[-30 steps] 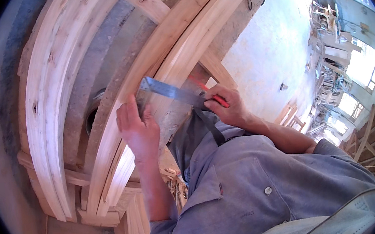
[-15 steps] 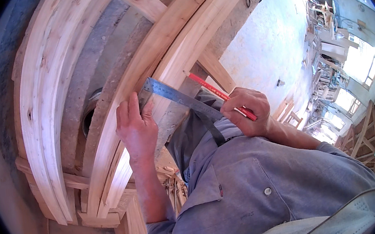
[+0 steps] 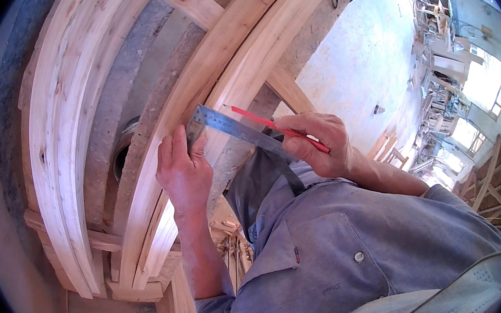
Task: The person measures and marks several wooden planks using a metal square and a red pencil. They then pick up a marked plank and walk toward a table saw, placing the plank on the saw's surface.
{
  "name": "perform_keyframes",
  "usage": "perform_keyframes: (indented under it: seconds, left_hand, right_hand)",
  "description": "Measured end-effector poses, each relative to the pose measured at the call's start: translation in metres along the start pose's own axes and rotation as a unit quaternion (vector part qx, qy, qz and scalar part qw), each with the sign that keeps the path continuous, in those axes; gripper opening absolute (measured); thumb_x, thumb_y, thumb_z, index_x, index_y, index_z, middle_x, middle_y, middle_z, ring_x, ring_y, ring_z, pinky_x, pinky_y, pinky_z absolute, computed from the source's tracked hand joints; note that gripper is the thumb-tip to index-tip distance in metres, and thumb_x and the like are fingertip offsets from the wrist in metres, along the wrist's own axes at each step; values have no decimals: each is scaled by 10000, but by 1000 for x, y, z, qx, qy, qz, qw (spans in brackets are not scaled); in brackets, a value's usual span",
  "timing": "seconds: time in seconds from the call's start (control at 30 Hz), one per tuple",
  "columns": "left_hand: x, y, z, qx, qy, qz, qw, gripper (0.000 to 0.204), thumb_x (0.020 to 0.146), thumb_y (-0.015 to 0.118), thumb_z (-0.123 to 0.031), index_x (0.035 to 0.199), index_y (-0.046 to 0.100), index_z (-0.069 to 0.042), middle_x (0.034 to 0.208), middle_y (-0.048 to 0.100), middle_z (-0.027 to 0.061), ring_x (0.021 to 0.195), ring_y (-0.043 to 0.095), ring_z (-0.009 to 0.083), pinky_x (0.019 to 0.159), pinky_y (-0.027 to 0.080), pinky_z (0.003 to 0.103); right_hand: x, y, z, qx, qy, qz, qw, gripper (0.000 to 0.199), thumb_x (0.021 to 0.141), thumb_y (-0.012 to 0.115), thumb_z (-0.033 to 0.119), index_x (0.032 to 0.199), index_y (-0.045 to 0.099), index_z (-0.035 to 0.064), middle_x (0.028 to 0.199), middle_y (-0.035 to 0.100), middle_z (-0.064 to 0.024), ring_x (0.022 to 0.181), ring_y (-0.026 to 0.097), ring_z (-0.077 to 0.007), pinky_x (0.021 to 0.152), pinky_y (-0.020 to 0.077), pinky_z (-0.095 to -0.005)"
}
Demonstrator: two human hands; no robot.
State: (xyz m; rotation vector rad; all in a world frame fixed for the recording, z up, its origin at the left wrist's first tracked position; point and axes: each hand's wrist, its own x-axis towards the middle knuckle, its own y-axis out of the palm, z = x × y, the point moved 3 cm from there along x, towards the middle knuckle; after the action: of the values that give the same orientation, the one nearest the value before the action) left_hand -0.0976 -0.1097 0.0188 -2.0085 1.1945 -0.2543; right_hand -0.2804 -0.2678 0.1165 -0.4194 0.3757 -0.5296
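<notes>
My left hand (image 3: pixel 184 172) grips the stock of a metal try square (image 3: pixel 232 128) and holds it against a pale curved wooden beam (image 3: pixel 252 52). The square's ruled blade lies across the beam and reaches back toward my body. In my right hand (image 3: pixel 325 142) is a red pencil (image 3: pixel 252 117), pinched between the fingers. Its tip is over the beam, just beyond the blade and close to it; whether it touches the wood I cannot tell. Part of the blade's near end passes beside my right hand.
To the left stands another set of curved timbers (image 3: pixel 59 134), joined by wooden crosspieces (image 3: pixel 188 1). Between the timbers a grey slab shows a round dark hole (image 3: pixel 121 159). Wood pieces and furniture parts (image 3: pixel 437 75) line the wall at far right, beside bright windows.
My right hand has moved left and slightly up, bringing the pencil tip closer to the blade over the beam. The left hand and try square stay almost in place.
</notes>
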Motion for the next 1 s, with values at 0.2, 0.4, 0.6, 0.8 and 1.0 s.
perform_keyframes:
  seconds: [0.2, 0.4, 0.6, 0.8, 1.0]
  left_hand:
    - [0, 2, -2, 4, -10, -10, 1000, 365, 847, 761, -179, 1146, 652, 0, 976, 625, 158, 916, 626, 368, 723, 527, 461]
    - [-1, 2, -3, 17, -15, -17, 1000, 368, 834, 764, -176, 1139, 655, 0, 974, 634, 147, 923, 630, 356, 724, 530, 455]
    - [-1, 2, -5, 31, -19, -11, 999, 370, 817, 770, -151, 1136, 655, -4, 976, 638, 141, 921, 630, 349, 729, 534, 453]
    - [-1, 2, -7, 34, -30, -2, 999, 367, 820, 769, -146, 1137, 652, -2, 967, 634, 140, 910, 627, 346, 728, 532, 452]
    - [1, 1, -9, 30, -22, -7, 999, 368, 832, 766, -163, 1139, 648, 1, 963, 631, 140, 902, 623, 352, 724, 526, 454]
  right_hand:
    - [4, 2, -3, -11, -3, 5, 1000, 287, 902, 693, 78, 1150, 650, -60, 833, 694, -152, 720, 699, -241, 665, 536, -327]
    - [8, 0, -3, -16, -2, 17, 1000, 281, 899, 687, 63, 1152, 650, -55, 847, 701, -158, 730, 704, -257, 669, 538, -336]
    - [16, 8, -1, -6, -24, 29, 999, 268, 873, 683, 37, 1126, 658, -48, 801, 687, -144, 706, 686, -271, 643, 528, -357]
    - [1, 0, 1, -71, -20, 98, 992, 256, 814, 718, 57, 1059, 673, -2, 721, 650, -126, 663, 653, -300, 625, 508, -395]
    - [-12, -14, 12, -116, 34, 160, 980, 200, 804, 721, 77, 983, 663, 8, 719, 649, -138, 666, 653, -326, 633, 520, -414]
